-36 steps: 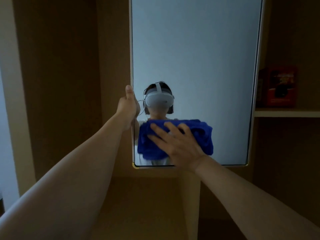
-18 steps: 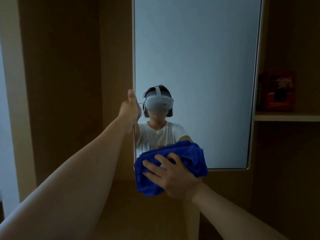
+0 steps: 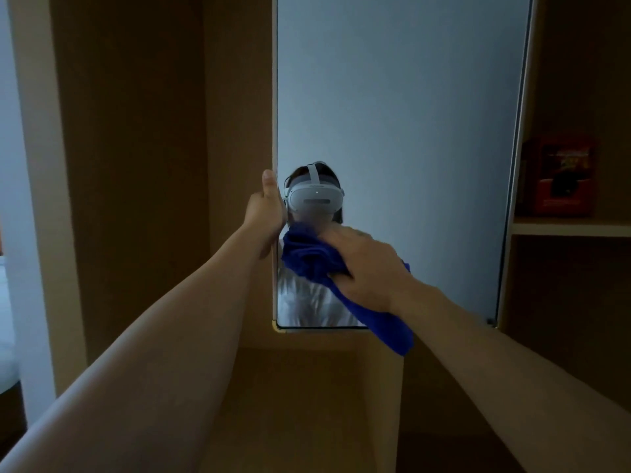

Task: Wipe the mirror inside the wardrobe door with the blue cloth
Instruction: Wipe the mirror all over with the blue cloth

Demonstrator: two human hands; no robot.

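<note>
Two hands share the wiping: the left hand [image 3: 266, 213] grips the mirror's [image 3: 399, 114] left edge, the right hand [image 3: 365, 268] clutches the blue cloth [image 3: 307, 257] against its lower-left glass, with the untouched upper pane likely next.

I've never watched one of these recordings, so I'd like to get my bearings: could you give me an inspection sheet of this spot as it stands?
Surface: mirror on the inside of the open wardrobe door, upright; the person's reflection shows low in the glass.
Job's things: blue cloth, bunched, held against the lower left of the mirror, one end hanging below its bottom edge.
Clutter: red box on a shelf to the right, too dim to read.
Hands: left hand grips the door's left edge, thumb up; right hand holds the cloth to the glass.
Cables: nothing seen.
Surroundings: wooden wardrobe panels, dimly lit; something white at far left.
</note>
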